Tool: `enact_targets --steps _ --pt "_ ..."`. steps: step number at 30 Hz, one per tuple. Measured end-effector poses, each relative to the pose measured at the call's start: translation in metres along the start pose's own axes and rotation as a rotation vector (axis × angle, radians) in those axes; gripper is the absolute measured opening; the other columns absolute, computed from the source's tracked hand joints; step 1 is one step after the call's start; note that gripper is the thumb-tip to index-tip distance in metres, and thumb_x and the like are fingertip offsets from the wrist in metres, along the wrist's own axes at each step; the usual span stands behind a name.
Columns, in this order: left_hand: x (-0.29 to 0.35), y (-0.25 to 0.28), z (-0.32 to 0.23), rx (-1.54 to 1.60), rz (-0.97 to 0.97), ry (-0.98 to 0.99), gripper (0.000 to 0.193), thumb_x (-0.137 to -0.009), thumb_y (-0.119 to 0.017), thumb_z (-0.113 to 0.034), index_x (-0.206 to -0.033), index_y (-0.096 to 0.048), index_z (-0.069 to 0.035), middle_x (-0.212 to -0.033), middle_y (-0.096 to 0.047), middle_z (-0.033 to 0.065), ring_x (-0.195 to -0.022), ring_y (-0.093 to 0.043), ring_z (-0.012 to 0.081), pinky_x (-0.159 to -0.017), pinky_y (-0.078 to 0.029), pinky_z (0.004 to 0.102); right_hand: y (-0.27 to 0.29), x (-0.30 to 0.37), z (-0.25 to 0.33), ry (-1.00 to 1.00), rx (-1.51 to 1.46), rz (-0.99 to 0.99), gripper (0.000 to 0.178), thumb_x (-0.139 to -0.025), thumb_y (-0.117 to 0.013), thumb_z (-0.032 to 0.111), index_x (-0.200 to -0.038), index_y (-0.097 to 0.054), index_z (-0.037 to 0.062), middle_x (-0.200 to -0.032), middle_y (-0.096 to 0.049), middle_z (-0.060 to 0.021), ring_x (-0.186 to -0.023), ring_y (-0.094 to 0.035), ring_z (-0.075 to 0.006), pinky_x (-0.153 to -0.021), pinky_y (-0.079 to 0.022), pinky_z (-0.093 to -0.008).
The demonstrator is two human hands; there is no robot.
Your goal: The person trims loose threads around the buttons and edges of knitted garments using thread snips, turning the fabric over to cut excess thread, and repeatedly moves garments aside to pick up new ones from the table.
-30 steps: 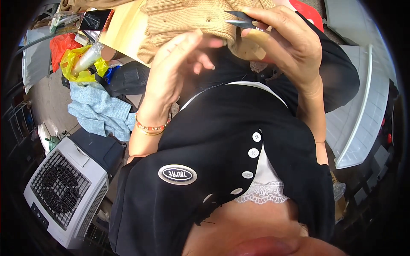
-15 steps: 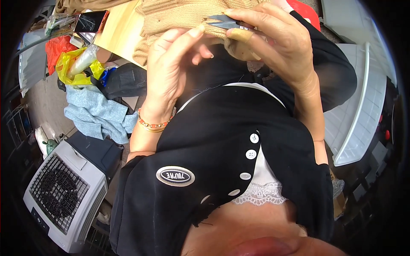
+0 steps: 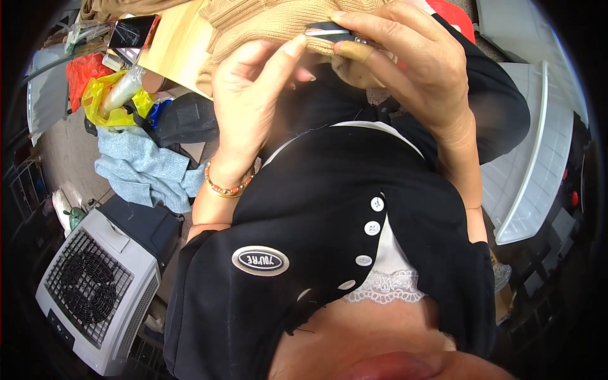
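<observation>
The two hands meet at the top of the view, the left hand (image 3: 253, 95) just left of the right hand (image 3: 411, 69), both on the edge of a knitted cloth (image 3: 266, 22) that lies on a table (image 3: 168, 47) beyond them; a small clipper (image 3: 329, 30) sits between the right hand's fingers, against that edge. Left of the table lies a heap of bags (image 3: 107, 101), with a folded towel (image 3: 145, 168) nearer the person and a fan unit (image 3: 95, 291) nearer still, at the lower left. A flat tray (image 3: 538, 164) stands to the right of the right forearm.
</observation>
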State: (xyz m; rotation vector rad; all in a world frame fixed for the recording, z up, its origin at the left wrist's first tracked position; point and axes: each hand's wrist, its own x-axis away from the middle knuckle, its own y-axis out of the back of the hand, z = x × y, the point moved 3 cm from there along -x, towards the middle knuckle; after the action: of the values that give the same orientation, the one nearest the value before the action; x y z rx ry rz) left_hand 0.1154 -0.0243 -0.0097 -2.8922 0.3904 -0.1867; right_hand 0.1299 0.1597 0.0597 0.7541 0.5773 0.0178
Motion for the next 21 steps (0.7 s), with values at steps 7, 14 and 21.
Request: enact_targets --steps 7,14,21 --pt "0.000 0.001 -0.002 -0.072 -0.007 -0.021 0.013 -0.092 -0.065 -0.009 -0.098 -0.068 0.002 -0.084 -0.069 0.0051 -0.069 -0.064 0.0085 -0.063 -0.047 0.0196 -0.001 0.002 -0.002 0.027 0.019 -0.026 0.024 -0.075 -0.078 0.010 -0.097 -0.071 0.0030 -0.074 -0.061 -0.0081 -0.062 -0.060 -0.0221 -0.055 -0.047 -0.0303" --pt "-0.023 0.013 -0.032 -0.002 -0.013 -0.184 0.011 -0.092 -0.064 -0.011 -0.093 -0.066 0.000 -0.080 -0.068 0.0057 -0.069 -0.066 0.0110 -0.061 -0.048 0.0201 0.009 0.006 -0.014 -0.083 -0.162 -0.134 0.025 -0.075 -0.077 0.002 -0.098 -0.070 -0.0024 -0.077 -0.065 -0.0113 -0.064 -0.061 -0.0199 -0.058 -0.046 -0.0265" --pt "-0.094 0.047 -0.080 0.221 0.049 -0.305 0.016 -0.098 -0.050 -0.013 -0.105 -0.061 -0.004 -0.095 -0.066 0.0051 -0.081 -0.061 0.0141 -0.071 -0.048 0.0335 0.000 0.019 -0.040 0.044 -0.184 -0.273 0.034 -0.075 -0.079 0.006 -0.108 -0.071 0.0061 -0.078 -0.060 -0.0027 -0.063 -0.054 -0.0082 -0.053 -0.041 -0.0212"
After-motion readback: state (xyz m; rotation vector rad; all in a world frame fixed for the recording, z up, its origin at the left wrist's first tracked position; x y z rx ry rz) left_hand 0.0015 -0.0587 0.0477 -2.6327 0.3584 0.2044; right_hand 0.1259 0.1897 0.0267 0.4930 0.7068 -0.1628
